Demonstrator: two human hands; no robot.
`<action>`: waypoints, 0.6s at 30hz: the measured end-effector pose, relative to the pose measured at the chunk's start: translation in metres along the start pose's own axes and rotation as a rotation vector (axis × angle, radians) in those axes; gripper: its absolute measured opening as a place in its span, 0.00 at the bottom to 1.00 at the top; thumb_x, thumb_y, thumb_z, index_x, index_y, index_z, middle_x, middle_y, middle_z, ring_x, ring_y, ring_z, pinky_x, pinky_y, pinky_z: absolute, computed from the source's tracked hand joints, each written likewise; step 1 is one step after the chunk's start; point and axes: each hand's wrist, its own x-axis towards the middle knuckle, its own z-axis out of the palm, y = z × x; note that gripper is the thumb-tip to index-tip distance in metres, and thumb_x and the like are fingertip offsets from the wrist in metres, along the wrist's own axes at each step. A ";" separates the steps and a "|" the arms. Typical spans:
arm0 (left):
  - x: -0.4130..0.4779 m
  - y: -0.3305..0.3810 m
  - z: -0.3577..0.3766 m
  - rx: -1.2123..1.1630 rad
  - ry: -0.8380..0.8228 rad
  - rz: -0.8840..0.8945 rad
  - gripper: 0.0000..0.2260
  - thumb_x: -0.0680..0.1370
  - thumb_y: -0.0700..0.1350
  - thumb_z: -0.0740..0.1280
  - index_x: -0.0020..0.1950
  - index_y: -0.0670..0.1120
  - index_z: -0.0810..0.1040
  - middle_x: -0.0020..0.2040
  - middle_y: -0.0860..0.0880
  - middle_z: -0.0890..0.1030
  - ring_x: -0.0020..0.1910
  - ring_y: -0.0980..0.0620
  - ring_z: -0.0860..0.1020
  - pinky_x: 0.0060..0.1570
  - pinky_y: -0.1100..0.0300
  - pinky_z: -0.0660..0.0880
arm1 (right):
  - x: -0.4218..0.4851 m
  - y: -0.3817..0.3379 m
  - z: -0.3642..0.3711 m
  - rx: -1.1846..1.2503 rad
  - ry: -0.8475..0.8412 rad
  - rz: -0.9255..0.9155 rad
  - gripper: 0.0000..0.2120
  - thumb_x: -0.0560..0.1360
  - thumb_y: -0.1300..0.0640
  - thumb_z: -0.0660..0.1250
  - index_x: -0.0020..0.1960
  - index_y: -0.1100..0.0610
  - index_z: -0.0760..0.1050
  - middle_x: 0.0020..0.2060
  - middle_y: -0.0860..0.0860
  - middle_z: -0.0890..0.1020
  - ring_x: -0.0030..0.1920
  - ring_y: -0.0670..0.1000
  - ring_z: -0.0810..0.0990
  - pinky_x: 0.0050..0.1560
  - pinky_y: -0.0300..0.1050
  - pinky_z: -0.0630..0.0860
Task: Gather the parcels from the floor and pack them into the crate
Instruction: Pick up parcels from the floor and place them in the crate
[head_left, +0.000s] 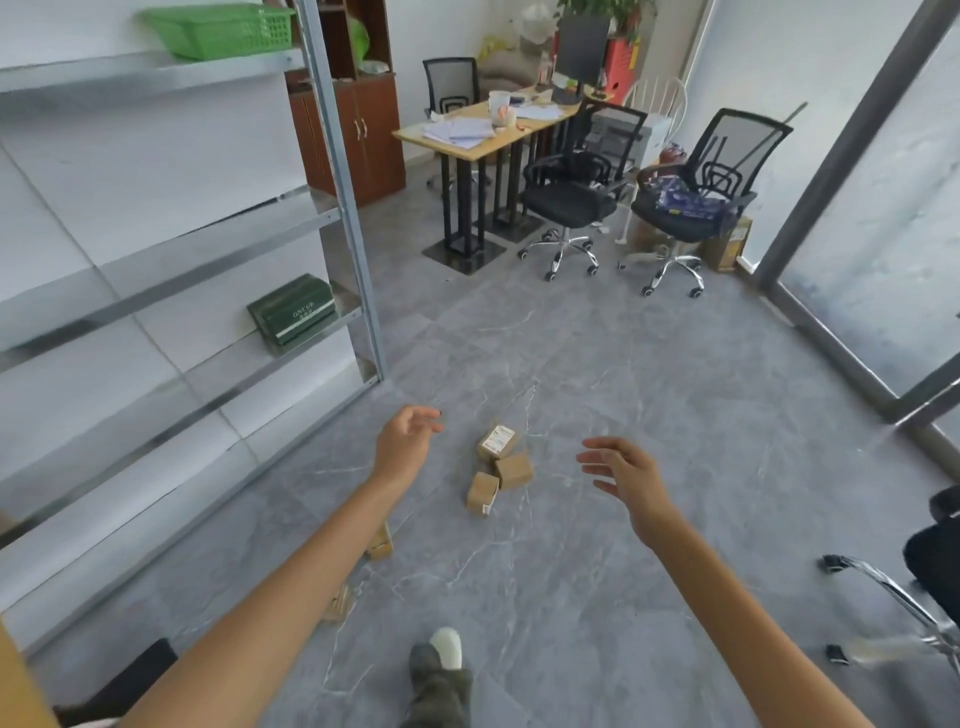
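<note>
Three small cardboard parcels lie together on the grey floor: one with a white label (497, 440), one plain (514, 470) and one nearer me (482, 492). Two more parcels (382, 543) (340, 603) peek out from under my left forearm. My left hand (406, 441) hovers left of the cluster, fingers relaxed and empty. On the other side of the cluster my right hand (621, 470) is held out with loose fingers, holding nothing. No crate is clearly in view; a green basket (221, 28) sits on the top shelf.
A metal shelving unit (343, 208) runs along the left with a dark green box (293, 314) on it. A desk (467, 140) and office chairs (571, 202) stand at the back. A chair base (893, 597) is at the right. My foot (441, 670) is below.
</note>
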 end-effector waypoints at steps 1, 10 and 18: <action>0.018 -0.002 0.008 -0.007 -0.008 -0.014 0.10 0.77 0.34 0.59 0.53 0.40 0.77 0.51 0.40 0.82 0.50 0.46 0.78 0.51 0.54 0.74 | 0.018 -0.001 0.006 0.002 0.005 0.015 0.13 0.79 0.64 0.55 0.46 0.54 0.77 0.43 0.53 0.83 0.46 0.52 0.80 0.51 0.47 0.74; 0.204 -0.038 0.075 0.049 -0.074 -0.190 0.09 0.76 0.35 0.61 0.53 0.39 0.79 0.50 0.40 0.83 0.50 0.45 0.79 0.45 0.59 0.72 | 0.189 0.030 0.113 -0.025 0.007 0.311 0.12 0.77 0.68 0.54 0.48 0.59 0.75 0.41 0.55 0.80 0.40 0.51 0.77 0.42 0.43 0.71; 0.362 -0.120 0.130 0.248 -0.186 -0.300 0.07 0.76 0.39 0.65 0.53 0.41 0.79 0.52 0.42 0.82 0.54 0.45 0.79 0.48 0.63 0.67 | 0.349 0.106 0.159 -0.155 0.036 0.556 0.14 0.78 0.67 0.52 0.48 0.60 0.76 0.42 0.57 0.79 0.39 0.51 0.76 0.36 0.41 0.71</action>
